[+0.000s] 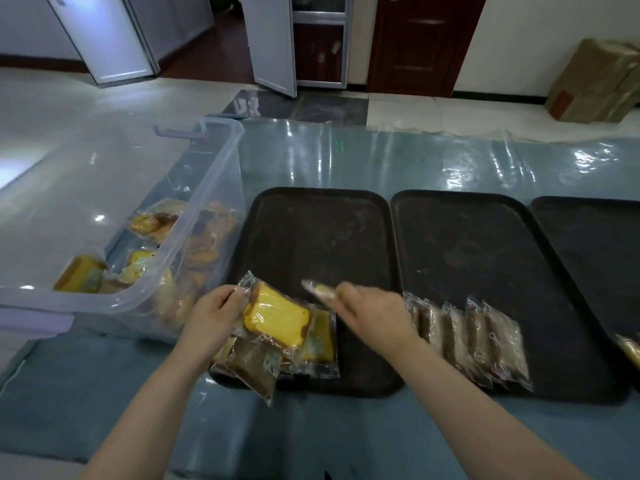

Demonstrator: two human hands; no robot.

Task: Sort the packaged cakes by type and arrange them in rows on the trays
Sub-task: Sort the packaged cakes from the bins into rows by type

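Three black trays lie side by side on the table: the left tray, the middle tray and the right tray. My left hand grips a bunch of packaged cakes, with a yellow cake slice on top and a brown packaged cake hanging below, over the left tray's near corner. My right hand pinches a blurred packaged cake above the left tray. A row of brown packaged cakes leans along the middle tray's near edge. One packaged cake shows on the right tray.
A clear plastic bin with several packaged cakes stands to the left of the trays. A shiny plastic sheet covers the blue table. A cardboard box sits on the floor at the far right.
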